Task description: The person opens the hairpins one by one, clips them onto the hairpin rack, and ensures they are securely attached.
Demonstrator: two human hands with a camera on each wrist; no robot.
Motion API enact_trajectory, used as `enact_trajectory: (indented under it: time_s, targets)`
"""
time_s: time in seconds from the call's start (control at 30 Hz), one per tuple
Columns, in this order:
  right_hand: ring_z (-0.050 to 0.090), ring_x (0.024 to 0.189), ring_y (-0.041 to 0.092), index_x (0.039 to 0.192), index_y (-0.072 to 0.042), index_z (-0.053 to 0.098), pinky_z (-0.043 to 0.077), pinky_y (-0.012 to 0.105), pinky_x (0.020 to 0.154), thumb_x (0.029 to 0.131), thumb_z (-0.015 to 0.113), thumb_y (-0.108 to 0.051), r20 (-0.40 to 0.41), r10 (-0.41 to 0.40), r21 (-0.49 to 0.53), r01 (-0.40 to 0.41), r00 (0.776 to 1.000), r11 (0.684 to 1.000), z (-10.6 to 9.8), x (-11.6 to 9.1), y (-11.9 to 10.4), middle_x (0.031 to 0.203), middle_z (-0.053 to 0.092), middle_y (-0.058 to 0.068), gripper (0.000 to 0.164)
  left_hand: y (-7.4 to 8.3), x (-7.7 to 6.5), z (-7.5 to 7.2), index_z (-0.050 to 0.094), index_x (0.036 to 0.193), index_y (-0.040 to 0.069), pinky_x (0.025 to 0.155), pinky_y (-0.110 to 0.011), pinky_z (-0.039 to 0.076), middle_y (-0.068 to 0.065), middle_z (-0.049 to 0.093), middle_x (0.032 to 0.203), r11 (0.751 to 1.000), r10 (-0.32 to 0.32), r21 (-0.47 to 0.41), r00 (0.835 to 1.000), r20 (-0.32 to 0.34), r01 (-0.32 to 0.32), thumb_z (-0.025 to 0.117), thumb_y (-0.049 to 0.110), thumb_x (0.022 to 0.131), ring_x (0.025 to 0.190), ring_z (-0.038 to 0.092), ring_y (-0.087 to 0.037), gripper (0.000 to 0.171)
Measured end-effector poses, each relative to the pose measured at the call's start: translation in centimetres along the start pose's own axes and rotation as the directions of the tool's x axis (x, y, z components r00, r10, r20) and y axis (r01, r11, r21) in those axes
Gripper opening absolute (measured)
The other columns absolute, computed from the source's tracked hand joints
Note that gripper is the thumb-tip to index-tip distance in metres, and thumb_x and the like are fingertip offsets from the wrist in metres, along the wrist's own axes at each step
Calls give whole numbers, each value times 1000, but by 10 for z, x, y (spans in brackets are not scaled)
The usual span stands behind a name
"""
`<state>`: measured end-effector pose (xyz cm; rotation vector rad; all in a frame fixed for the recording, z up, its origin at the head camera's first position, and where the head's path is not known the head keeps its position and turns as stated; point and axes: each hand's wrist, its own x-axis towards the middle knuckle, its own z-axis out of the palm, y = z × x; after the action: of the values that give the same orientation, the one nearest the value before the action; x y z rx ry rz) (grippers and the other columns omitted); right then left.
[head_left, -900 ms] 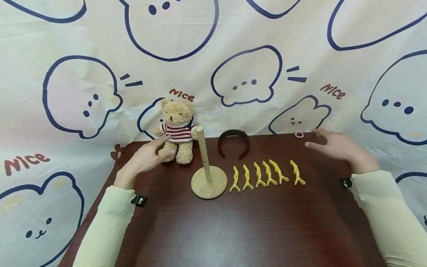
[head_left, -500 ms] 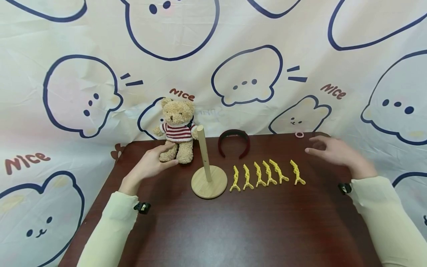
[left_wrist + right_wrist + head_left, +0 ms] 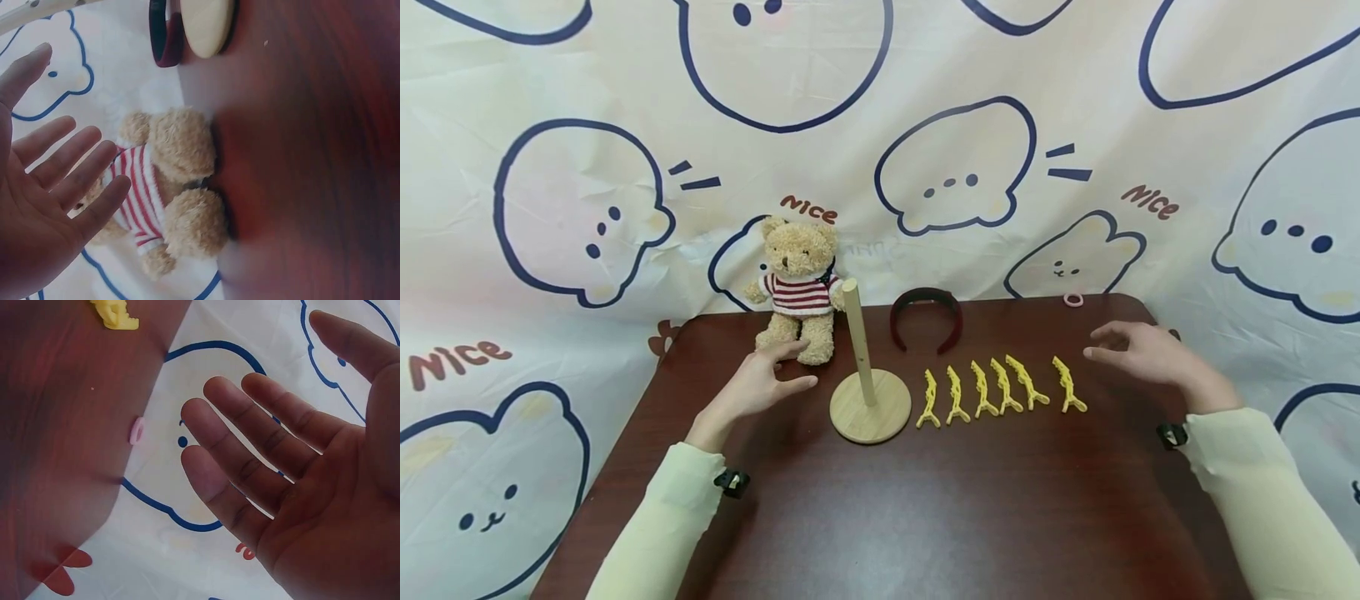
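Observation:
My left hand (image 3: 756,385) hovers over the table's left side, in front of the teddy bear (image 3: 797,292) and left of the wooden stand (image 3: 870,407). In the left wrist view its fingers are spread and hold nothing, with the striped bear (image 3: 137,187) beyond them. My right hand (image 3: 1142,354) is above the table's right side, to the right of the yellow Y-ended pieces (image 3: 1066,385); the right wrist view shows its relaxed, extended fingers with nothing held. A small pink ring (image 3: 1072,300) lies at the back edge, beyond the right hand.
A dark red headband (image 3: 927,320) lies near the back edge, right of the stand's upright post. Several yellow pieces (image 3: 979,388) form a row across the middle of the dark wooden table (image 3: 925,508). A patterned cloth (image 3: 955,67) hangs behind.
My left hand has moved toward me and to the right, away from the bear's shirt to in front of its feet. My right hand has come slightly nearer to me.

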<state>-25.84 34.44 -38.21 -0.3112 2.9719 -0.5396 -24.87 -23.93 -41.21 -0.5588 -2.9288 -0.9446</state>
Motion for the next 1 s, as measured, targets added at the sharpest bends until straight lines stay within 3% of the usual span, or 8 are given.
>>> enact_trajectory:
  time_s: [0.6,0.83,1.0]
  targets:
    - [65,100,31,117,-6,69,54,56,83,92,66,-51,19,3,58,-5,1000,998,39,-10,10,113,72,15,51,-3,-1,36,54,143,9,107,-54,45,-12,55,146,999,36,-30,999,40,-35,80,35,85,132,55,-33,69]
    - [65,91,23,112,-6,70,55,45,76,92,68,-46,44,10,76,-14,999,997,48,-11,9,103,73,9,45,-2,-1,47,54,144,12,108,-52,45,-9,57,144,999,27,-48,996,83,-23,80,36,85,132,55,-32,69]
    - [63,85,18,110,-5,71,52,36,71,92,68,-44,67,5,82,-10,998,997,55,-11,11,97,73,5,43,-2,0,54,55,143,9,109,-52,44,-12,57,144,998,61,-41,993,105,-56,79,36,85,134,53,-32,69]
